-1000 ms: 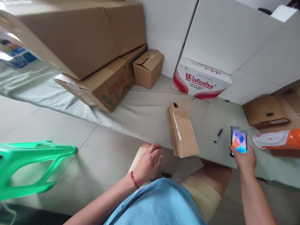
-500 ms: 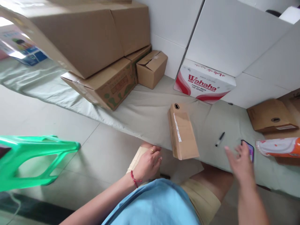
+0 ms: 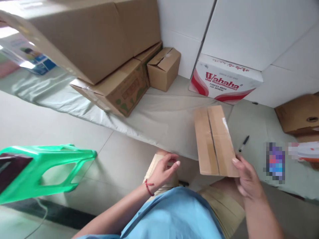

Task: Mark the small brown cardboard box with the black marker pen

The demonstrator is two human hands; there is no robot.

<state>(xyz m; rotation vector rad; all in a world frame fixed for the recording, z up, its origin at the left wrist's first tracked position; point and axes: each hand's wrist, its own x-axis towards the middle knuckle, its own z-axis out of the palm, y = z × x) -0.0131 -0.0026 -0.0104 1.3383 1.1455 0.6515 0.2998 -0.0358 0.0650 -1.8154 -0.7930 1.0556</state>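
Note:
A small brown cardboard box lies at the near edge of the cloth-covered table, its taped seam facing up. My right hand grips its near right corner, thumb on top. My left hand hovers over my left knee with the fingers loosely curled and nothing in them; a red cord sits on the wrist. A phone lies on the cloth to the right of the box. A black marker rests between the box and the phone.
Large brown cartons are stacked at the table's left, with a small open box behind them. A white and red Wahaha carton stands against the white wall. Another brown box sits far right. A green plastic stool lies on the floor.
My right hand set the phone down on the cloth, moved left and took the small box by its corner. The box has turned over, seam up. My left hand lifted slightly off the knee.

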